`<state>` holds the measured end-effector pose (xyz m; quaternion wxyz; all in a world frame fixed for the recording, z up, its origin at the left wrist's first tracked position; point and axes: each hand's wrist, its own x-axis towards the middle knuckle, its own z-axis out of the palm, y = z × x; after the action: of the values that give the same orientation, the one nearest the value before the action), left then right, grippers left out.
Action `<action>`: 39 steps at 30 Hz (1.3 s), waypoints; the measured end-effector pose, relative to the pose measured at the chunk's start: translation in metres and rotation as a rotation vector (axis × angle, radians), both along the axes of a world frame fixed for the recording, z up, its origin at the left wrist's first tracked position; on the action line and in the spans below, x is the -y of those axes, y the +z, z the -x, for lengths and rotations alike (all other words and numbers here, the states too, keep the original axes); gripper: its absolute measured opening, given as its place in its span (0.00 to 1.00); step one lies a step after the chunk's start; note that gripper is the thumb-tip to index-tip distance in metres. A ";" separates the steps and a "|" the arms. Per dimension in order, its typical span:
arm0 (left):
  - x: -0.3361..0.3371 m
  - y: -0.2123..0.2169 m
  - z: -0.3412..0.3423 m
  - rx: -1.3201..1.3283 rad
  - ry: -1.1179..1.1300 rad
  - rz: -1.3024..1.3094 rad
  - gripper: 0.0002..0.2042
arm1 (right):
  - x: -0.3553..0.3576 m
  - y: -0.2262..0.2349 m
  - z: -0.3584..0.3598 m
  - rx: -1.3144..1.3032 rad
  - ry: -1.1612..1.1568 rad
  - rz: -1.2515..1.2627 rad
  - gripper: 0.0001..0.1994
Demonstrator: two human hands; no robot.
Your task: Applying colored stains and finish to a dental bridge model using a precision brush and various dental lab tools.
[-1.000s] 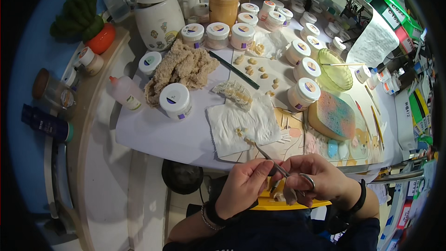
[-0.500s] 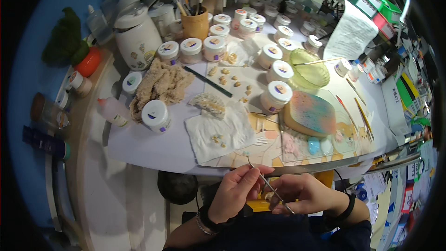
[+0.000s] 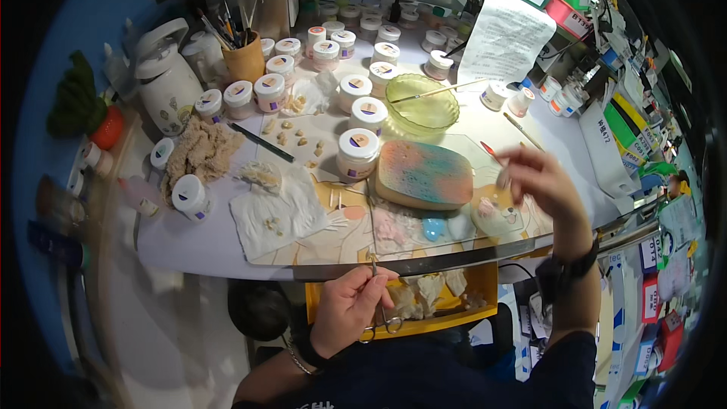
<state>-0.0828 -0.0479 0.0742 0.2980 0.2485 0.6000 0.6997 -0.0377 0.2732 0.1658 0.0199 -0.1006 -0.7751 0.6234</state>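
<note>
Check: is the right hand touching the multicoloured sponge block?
No. The right hand is raised beside the multicoloured sponge block, apart from it, gripping a thin red-tipped tool.

My right hand (image 3: 534, 178) is smeared by motion, so I can't tell what its fingers pinch; perhaps a thin brush with a red end. My left hand (image 3: 350, 309) covers the middle of the metal forceps (image 3: 381, 310), and whatever the tip grips is too small to make out. The yellow tray (image 3: 424, 310) is half hidden under the table edge (image 3: 454, 257). The little pieces on the white tissue (image 3: 276, 212) are too small to identify.
</note>
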 end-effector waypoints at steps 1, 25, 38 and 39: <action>-0.003 -0.002 -0.003 0.002 0.004 -0.003 0.11 | -0.015 0.009 0.013 -0.022 -0.062 0.103 0.16; 0.003 -0.016 -0.009 -0.545 0.181 0.249 0.07 | -0.027 -0.003 0.139 -0.108 0.089 -0.196 0.13; 0.000 -0.036 -0.019 -0.353 0.134 0.125 0.08 | 0.050 -0.017 -0.039 -0.517 -0.054 -0.254 0.04; -0.002 -0.039 -0.023 -0.325 0.149 0.103 0.08 | 0.065 -0.022 -0.050 -0.546 -0.075 -0.304 0.06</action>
<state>-0.0601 -0.0459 0.0353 0.1569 0.2976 0.6920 0.6387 0.0128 0.2078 0.1437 0.2652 0.0460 -0.8213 0.5030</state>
